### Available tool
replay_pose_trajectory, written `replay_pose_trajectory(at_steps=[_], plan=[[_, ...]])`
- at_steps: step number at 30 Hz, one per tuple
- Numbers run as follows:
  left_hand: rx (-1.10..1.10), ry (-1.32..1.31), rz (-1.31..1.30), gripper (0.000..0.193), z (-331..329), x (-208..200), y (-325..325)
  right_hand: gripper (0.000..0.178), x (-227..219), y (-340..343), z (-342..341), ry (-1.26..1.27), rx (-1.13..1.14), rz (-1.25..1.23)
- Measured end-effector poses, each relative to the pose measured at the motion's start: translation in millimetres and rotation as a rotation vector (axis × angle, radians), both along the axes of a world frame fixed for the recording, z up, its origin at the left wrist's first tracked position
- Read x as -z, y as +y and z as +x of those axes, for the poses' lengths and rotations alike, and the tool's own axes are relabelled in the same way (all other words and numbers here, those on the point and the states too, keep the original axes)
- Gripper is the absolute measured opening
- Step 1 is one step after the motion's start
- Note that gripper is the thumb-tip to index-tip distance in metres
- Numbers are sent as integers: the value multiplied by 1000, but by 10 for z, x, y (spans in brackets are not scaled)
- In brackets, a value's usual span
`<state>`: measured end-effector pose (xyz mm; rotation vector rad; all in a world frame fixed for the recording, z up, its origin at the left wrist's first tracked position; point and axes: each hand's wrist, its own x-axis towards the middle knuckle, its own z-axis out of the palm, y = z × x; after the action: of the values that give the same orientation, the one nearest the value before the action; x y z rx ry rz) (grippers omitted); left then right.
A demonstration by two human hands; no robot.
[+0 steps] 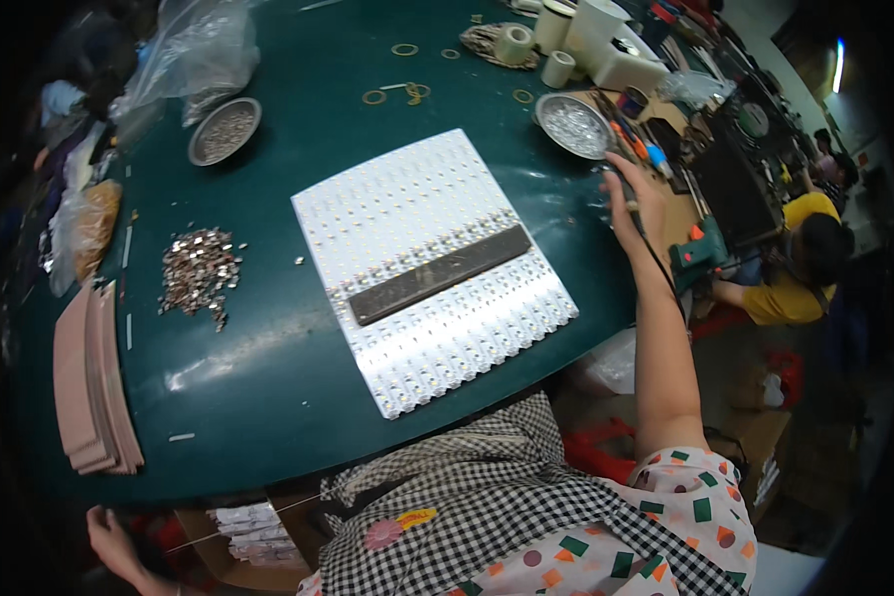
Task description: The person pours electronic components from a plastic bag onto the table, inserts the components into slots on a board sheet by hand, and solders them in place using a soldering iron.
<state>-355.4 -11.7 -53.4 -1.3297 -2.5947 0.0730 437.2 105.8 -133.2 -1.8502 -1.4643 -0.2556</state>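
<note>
My right hand (pixel 642 207) is raised over the table's right side, fingers apart, beside a metal bowl (pixel 548 137) of small shiny pieces. A dark cord runs along that wrist. My left hand (pixel 115 548) hangs low beside the near left table edge, fingers loosely bent and apart; nothing shows in it, though it is small and partly dim. Between them on the table lies a white sheet of LED strip boards (pixel 407 194), its rows dotted with small LEDs. A dark flat bar (pixel 442 273) rests slantwise across its middle.
Left on the green table (pixel 268 397) are a pile of small metal pieces (pixel 199 270), stacked brown boards (pixel 79 382), another metal bowl (pixel 252 121) and plastic bags (pixel 194 50). Tape rolls (pixel 515 45) and a green power tool (pixel 700 248) are at right. A person in yellow (pixel 805 263) sits beyond.
</note>
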Motion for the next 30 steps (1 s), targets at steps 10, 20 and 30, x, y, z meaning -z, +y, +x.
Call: replay_pose_trajectory(at_steps=[10, 20, 30], plan=[[755, -908, 333, 44, 2801, 428, 807, 32, -179, 104, -1298, 145, -782, -222], [431, -2039, 81, 68, 3660, 564, 853, 33, -109, 49, -1462, 121, -893, -354], [287, -2165, -66, 68, 3659, 355, 1109, 31, -173, -387, -775, 311, -174, 104]])
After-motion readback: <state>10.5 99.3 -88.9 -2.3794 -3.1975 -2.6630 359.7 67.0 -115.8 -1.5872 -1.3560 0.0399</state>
